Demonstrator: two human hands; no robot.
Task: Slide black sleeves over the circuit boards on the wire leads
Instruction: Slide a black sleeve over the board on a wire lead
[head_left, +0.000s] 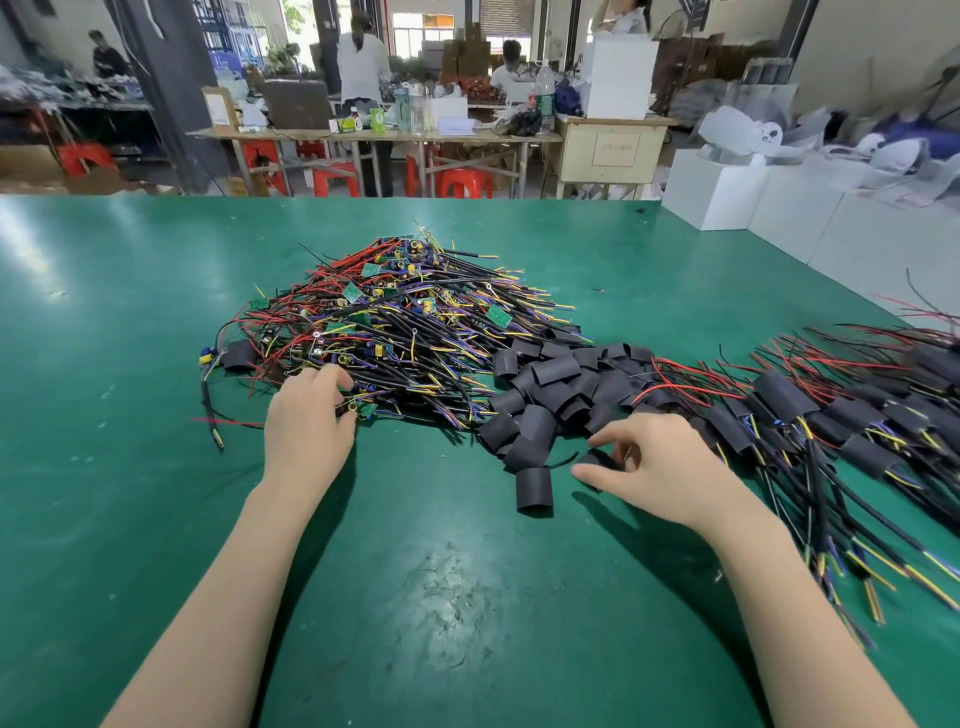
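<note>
Sleeve (597, 460) is pinched in the right hand (652, 467) near the table's middle, beside the sleeve pile (550, 395). A board lead (363, 408) is gripped by the left hand (309, 415) at the lead pile's (395, 322) near edge. Judged: sleeve should be squeezed open and its mouth lined up with the board end. Sleeve axis cannot be told; leads run mostly left-right.
</note>
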